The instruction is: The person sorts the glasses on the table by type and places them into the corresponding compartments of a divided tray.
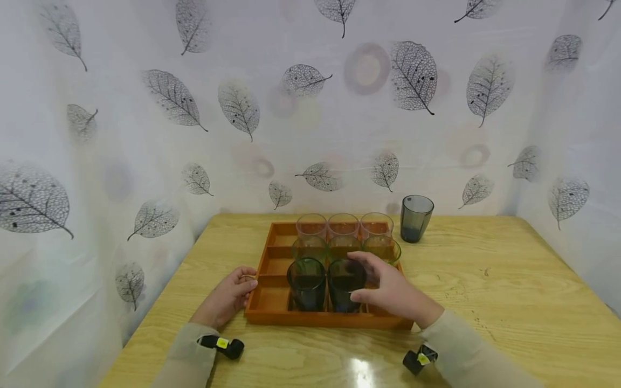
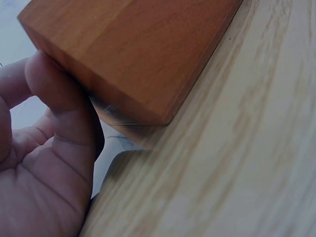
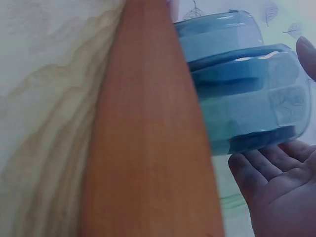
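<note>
A brown wooden tray with compartments sits on the table, holding rows of drinking glasses. My left hand holds the tray's left side, thumb and bent fingers against the wall. In the left wrist view, the thumb lies along the tray's edge. In the front row stand a dark green glass and a dark grey glass. My right hand is spread around the grey glass's right side, fingers behind its rim, thumb toward the front. The right wrist view shows its fingers straight beside the glass.
Three green-tinted glasses fill part of the middle row, with three pale pink ones behind. Another grey glass stands on the table beyond the tray's back right corner. A leaf-patterned curtain hangs behind and at both sides.
</note>
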The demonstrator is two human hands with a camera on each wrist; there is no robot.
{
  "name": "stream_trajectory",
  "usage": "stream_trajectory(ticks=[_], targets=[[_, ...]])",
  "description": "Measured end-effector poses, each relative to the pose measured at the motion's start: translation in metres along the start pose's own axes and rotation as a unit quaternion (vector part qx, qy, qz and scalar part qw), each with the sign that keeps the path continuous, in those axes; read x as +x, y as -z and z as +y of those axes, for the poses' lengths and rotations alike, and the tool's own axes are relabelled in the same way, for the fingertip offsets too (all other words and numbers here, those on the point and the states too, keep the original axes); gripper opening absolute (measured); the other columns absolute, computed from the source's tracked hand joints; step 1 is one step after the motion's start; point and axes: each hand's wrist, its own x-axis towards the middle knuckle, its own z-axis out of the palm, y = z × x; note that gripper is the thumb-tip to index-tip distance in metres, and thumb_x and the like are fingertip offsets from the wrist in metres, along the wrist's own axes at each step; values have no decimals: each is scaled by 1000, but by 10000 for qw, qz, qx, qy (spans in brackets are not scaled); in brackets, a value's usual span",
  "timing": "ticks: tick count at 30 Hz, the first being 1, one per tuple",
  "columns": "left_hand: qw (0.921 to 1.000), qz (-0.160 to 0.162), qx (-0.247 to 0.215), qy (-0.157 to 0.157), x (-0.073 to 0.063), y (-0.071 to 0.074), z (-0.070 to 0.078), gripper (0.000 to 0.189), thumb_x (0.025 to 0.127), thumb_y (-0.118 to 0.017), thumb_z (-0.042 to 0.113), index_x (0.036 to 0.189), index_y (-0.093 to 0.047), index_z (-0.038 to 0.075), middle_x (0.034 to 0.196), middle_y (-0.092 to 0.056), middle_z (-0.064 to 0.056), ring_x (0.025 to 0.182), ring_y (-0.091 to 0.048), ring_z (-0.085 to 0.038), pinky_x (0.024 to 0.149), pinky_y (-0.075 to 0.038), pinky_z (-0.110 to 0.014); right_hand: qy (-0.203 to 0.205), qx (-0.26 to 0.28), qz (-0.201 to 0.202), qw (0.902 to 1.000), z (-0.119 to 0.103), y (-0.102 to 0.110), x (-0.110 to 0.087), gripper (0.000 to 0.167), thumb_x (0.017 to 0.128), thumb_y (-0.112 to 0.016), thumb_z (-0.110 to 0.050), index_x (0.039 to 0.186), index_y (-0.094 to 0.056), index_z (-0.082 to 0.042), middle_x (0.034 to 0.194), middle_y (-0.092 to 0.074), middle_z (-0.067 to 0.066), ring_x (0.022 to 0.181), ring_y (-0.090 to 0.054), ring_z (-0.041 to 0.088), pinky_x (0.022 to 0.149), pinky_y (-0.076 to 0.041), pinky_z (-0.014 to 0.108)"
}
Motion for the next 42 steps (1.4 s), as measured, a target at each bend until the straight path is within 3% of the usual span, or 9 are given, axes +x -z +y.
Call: stream_trajectory(ticks=[8,17,27,34,42], targets=[[10000,1,-2,-7,0,1,0,33,105,-57,14,130,-39,2,95,-53,-2,67,-47,-12,59,-46,-24,304,352,30,9989,-5,17,2,73,95,-74,-21,155,-33,-10,154,-44,11,141,-41,31,112,-32,54],[10000,-33,-25,-41,0,1,1,38,105,-58,15,133,-37,-1,96,-53,-3,69,-48,-12,60,-45,-25,367,-54,563,9977,-4,55,1,75,96,-72,-24,156,-30,-10,155,-42,12,141,-41,34,111,-32,55],[10000,-8,-22,-23,0,1,-1,35,104,-58,16,131,-40,1,95,-54,-3,68,-48,-12,60,-45,-25,206,-457,1146,9922,-1,100,2,83,98,-69,-30,161,-19,-10,159,-34,13,146,-32,37,114,-29,50],[10000,-19,-30,-43,0,1,-1,35,104,-58,15,131,-40,1,95,-54,-3,68,-48,-12,60,-45,-25,126,-592,1807,9817,9,130,5,84,98,-70,-26,162,-17,-12,160,-33,13,147,-31,31,115,-29,41],[10000,-25,-40,-36,0,1,-2,34,105,-58,15,131,-40,1,96,-54,-3,68,-48,-12,60,-45,-24,-222,-731,2197,9726,26,155,11,95,96,-70,-39,163,-7,-15,165,-24,10,150,-22,35,117,-23,53]])
